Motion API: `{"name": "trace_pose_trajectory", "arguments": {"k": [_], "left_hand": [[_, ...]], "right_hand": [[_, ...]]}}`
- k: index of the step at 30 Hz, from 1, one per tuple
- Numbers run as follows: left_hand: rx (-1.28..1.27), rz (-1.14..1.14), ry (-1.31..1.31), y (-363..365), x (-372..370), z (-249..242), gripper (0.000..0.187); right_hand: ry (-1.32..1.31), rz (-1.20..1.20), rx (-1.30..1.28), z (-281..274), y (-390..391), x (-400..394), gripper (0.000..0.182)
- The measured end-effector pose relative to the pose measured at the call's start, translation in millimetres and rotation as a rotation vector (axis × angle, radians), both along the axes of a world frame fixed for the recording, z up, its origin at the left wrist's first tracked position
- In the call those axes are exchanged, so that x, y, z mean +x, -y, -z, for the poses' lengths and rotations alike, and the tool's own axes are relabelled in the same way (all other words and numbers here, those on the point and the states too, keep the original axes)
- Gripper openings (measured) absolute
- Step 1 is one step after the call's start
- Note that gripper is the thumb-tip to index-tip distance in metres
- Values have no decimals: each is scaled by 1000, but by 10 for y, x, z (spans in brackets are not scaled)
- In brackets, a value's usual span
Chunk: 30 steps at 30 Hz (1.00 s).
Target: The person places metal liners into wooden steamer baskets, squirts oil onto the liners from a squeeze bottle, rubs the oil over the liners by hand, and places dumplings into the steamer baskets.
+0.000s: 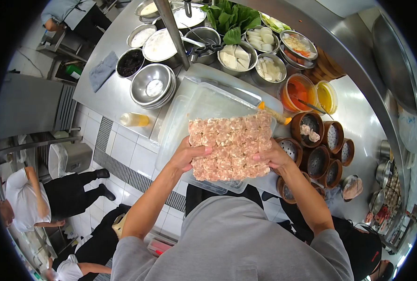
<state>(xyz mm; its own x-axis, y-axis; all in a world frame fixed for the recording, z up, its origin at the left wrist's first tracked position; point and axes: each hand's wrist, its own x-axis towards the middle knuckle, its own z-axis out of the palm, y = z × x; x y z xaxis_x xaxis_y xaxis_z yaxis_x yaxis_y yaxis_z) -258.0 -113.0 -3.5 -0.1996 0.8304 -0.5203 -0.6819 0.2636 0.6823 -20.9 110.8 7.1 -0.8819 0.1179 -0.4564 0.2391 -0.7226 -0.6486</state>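
A broad slab of pale pink minced meat pieces (231,147), set in rows, is held up between my two hands. My left hand (188,153) grips its left edge, with the thumb lying over the top. On the right edge, my right hand (273,155) holds it the same way, thumb on top. The fingers beneath the slab are hidden. Below and beyond it lies a clear plastic tray (213,100) on the steel counter. To the right, one round steamer (306,122) holds small lumps of similar meat.
Other steamers (317,161) cluster at the right. Beyond the tray stand bowls of cut white food (237,57), leafy greens (229,18), orange sauce (298,92) and stacked steel bowls (153,85). A squeeze bottle (134,120) is at left. Several people are nearby, left and lower right.
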Motion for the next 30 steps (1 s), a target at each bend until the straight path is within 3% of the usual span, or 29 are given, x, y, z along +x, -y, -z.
{"name": "trace_pose_trajectory", "arguments": {"k": [3,8,19,30], "left_hand": [[51,-77,51,-12,37,-52,53],[10,6,-9,22,-3,6,69],[38,-24,13,50,29,-1,74],[25,-17,21,47,34,59,78]], "right_hand": [[-2,-5,6,-9,-22,0,74],[-20,-17,4,32,-63,10,75],[-27,-81,7,103,-116,-7,85],[-39,-68,3,162,-127,24,83]]}}
